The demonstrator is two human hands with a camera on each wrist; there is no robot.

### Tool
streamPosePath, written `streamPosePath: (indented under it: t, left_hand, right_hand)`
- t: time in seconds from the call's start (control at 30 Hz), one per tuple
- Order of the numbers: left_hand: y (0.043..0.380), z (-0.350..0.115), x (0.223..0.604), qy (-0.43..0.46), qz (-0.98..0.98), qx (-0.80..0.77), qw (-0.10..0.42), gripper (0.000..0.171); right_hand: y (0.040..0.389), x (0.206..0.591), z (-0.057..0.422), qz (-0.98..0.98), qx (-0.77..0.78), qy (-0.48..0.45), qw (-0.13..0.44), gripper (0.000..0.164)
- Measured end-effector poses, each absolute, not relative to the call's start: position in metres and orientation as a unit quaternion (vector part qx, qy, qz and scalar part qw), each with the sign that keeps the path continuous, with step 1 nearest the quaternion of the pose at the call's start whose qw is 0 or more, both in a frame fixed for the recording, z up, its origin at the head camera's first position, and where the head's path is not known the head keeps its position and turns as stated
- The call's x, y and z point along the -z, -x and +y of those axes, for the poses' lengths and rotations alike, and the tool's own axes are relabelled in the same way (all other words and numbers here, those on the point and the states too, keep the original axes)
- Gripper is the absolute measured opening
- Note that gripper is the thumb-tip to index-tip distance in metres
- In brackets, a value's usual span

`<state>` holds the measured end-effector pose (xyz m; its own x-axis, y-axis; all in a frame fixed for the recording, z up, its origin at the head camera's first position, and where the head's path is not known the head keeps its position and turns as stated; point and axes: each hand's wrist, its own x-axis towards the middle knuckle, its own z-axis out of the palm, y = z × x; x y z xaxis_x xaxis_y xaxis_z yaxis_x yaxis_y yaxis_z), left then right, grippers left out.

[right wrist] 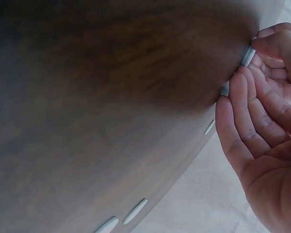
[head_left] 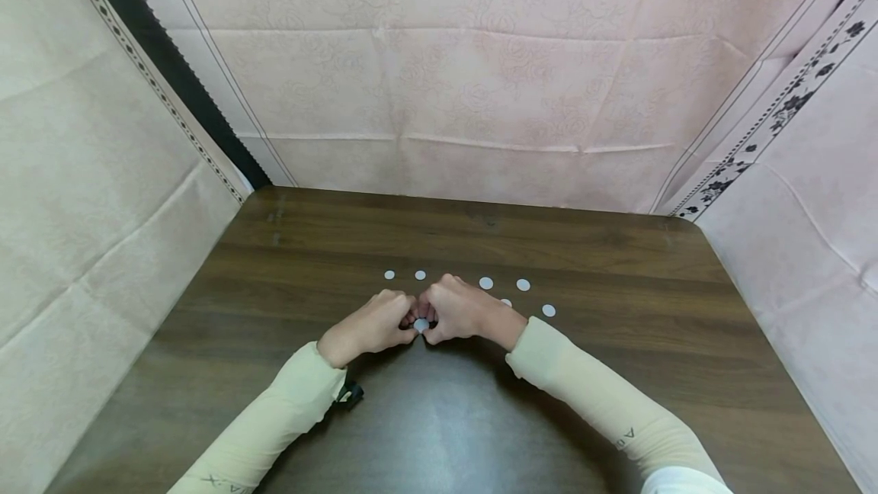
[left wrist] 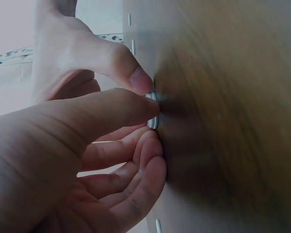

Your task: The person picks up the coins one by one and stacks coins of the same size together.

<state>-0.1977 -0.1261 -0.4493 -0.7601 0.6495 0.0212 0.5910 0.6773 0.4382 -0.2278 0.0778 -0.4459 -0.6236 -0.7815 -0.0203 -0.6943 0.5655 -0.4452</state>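
Observation:
Near the middle of the table, a small white disc [head_left: 421, 325] lies between both hands at the tabletop. From its left side my left hand [head_left: 373, 324] pinches it, the thumb over its near edge and the fingers curled beyond. My right hand [head_left: 463, 312] meets it from the right, thumb and curled fingers at its edge. Up close in the left wrist view, the disc [left wrist: 153, 117] looks like two thin layers, and both thumbs touch it. In the right wrist view a second white piece [right wrist: 225, 89] shows beside the right fingertips; the fingers partly hide it.
Several more white discs lie flat beyond the hands, among them one at left [head_left: 389, 275] and one at right [head_left: 549, 311]. The right forearm partly covers another disc [head_left: 506, 302]. Pale patterned cloth [head_left: 439, 97] hangs around the brown wooden table [head_left: 583, 250].

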Motion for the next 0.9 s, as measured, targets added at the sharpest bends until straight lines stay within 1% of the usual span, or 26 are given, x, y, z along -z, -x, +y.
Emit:
streamPosePath:
  t: [0.4,0.63,0.77,0.9]
  left_hand:
    - [0.197,-0.124,0.449,-0.337,0.914,-0.216,0.070,0.023]
    - [0.197,-0.124,0.448,-0.338,0.913,-0.215,0.069,0.022]
    - [0.197,-0.124,0.448,-0.336,0.914,-0.216,0.073,0.021]
    - [0.197,-0.124,0.448,-0.336,0.913,-0.218,0.073,0.016]
  right_hand:
    - [0.228,0.444,0.078,0.880,0.201,0.413,0.117,0.011]
    - [0.228,0.443,0.078,0.879,0.201,0.415,0.122,0.011]
    - [0.228,0.439,0.079,0.876,0.198,0.419,0.137,0.015]
    - [0.228,0.433,0.083,0.872,0.190,0.426,0.148,0.022]
